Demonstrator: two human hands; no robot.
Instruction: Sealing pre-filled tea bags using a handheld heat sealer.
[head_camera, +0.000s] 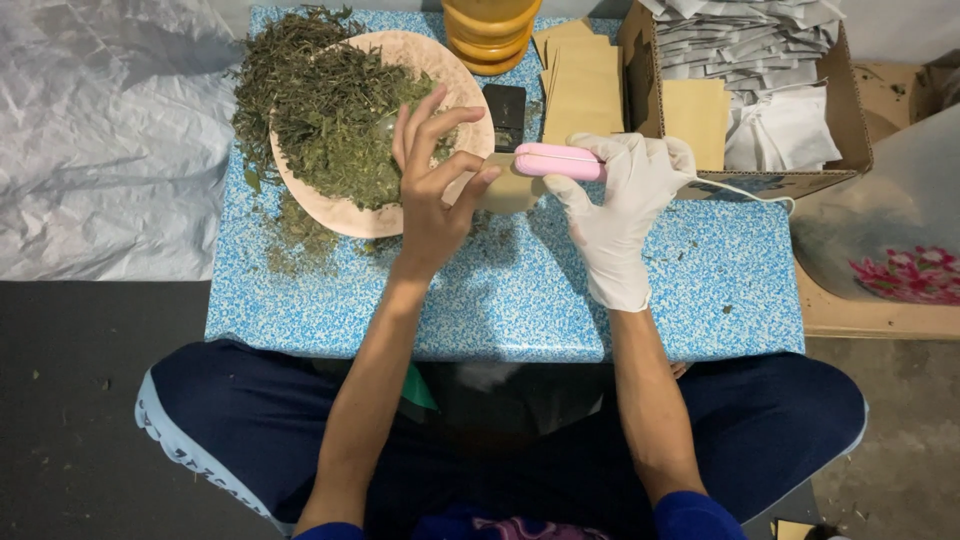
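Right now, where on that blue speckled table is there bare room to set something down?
The near strip of the table, between both wrists and its front edge, and the right corner below the cardboard box are bare. The far side is crowded: the plate of dried leaves, envelopes, both hands.

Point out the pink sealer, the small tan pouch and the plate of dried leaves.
pink sealer (560, 160), head view, middle of its pink body.
small tan pouch (508, 192), head view, its lower face below the sealer.
plate (455, 75), head view, bare pink rim at upper right.
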